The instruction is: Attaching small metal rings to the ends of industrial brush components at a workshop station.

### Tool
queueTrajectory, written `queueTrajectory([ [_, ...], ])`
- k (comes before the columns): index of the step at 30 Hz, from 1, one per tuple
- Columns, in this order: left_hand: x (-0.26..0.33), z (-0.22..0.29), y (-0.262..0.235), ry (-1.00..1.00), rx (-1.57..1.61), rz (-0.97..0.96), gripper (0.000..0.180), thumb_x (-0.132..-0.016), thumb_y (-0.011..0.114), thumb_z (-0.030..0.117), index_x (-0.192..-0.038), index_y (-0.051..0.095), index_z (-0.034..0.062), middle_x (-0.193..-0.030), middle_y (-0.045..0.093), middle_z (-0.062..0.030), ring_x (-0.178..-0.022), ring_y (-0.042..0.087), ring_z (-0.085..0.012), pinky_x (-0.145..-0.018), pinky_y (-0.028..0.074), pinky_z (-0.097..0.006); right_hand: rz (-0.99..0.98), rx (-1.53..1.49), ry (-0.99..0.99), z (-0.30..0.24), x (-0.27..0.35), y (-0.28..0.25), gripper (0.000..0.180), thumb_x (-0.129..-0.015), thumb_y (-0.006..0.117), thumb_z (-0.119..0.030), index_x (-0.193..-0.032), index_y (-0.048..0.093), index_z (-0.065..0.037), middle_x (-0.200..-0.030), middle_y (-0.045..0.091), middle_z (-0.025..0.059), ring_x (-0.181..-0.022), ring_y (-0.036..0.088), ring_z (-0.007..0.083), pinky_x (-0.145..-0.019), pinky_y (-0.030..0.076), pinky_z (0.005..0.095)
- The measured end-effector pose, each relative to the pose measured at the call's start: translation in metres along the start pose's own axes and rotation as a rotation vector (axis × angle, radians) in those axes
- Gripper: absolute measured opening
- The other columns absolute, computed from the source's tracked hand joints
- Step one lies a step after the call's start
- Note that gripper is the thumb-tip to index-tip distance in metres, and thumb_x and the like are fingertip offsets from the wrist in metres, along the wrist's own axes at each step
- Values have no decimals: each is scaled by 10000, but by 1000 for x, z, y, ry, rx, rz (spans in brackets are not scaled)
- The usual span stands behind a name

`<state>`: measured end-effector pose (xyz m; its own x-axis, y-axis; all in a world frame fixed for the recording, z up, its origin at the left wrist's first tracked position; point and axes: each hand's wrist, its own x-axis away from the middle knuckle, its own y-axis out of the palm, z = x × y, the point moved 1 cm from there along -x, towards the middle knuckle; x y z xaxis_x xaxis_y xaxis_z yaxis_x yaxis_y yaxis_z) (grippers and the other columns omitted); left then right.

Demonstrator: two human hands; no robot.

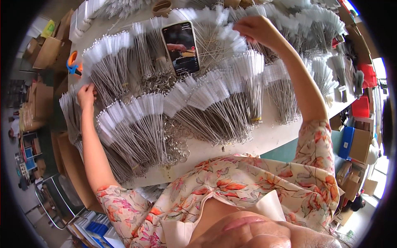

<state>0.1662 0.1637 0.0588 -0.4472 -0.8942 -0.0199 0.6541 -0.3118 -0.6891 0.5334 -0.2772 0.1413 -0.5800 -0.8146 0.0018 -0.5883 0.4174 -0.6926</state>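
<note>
Thin wire brushes with white bristle heads and looped metal ends lie in bundles over the table. At the left edge, my left hand has its fingers curled beside a bundle of brushes; what they hold, if anything, is hidden. My right hand reaches to the far middle, fingers drawn together and pointing down at the white heads of a pile of brushes. Whatever is between those fingertips cannot be made out. Nearer me are a left bundle of brushes and a wide middle row of brushes.
A lit phone leans among the brushes. Loose metal rings lie near the front edge. Orange-handled scissors are at the far left, a brown cardboard roll at the back. Cardboard boxes stand beyond the table's left side.
</note>
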Motion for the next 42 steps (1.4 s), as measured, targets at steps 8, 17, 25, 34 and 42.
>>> queueTrajectory([
  [8, 33, 18, -38, -159, 63, 107, 133, -835, 541, 147, -844, 578, 20, -692, 604, -62, -611, 605, -126, -448, 444, -224, -46, 221, 212, 46, -99, 69, 314, -712, 667, -358, -708, 669, -45, -611, 638, 22, -518, 604, 111, -516, 494, 240],
  [17, 44, 172, 52, 242, 211, -152, 210, -860, 570, 241, -918, 622, 46, -772, 608, -24, -602, 528, -115, -549, 440, -244, 542, -779, -196, 27, -92, 7, 185, -855, 474, -173, -750, 543, -36, -580, 489, 22, -498, 459, 96, -454, 367, 245],
  [25, 11, 128, 130, 291, -371, -238, 216, -797, 627, 242, -801, 635, 26, -669, 617, -57, -600, 532, -138, -593, 420, -302, 433, 337, 63, 95, -54, -13, 247, -779, 576, -333, -873, 661, -120, -781, 646, 116, -741, 629, 268, -690, 484, 382],
  [34, 17, 128, 120, 184, -195, -284, 206, -800, 611, 198, -724, 595, 6, -657, 619, -47, -509, 463, -87, -459, 352, -261, 272, 624, 366, 99, -45, -12, 254, -666, 600, -245, -849, 662, -81, -872, 648, 141, -844, 618, 315, -724, 492, 413],
  [42, 40, 150, 55, 23, 358, -217, 203, -827, 612, 155, -968, 570, 15, -672, 506, 0, -406, 306, -2, -333, 195, -168, 669, 402, 102, 96, -29, -56, 217, -777, 499, -217, -770, 586, -19, -762, 604, 192, -673, 584, 357, -617, 442, 429],
])
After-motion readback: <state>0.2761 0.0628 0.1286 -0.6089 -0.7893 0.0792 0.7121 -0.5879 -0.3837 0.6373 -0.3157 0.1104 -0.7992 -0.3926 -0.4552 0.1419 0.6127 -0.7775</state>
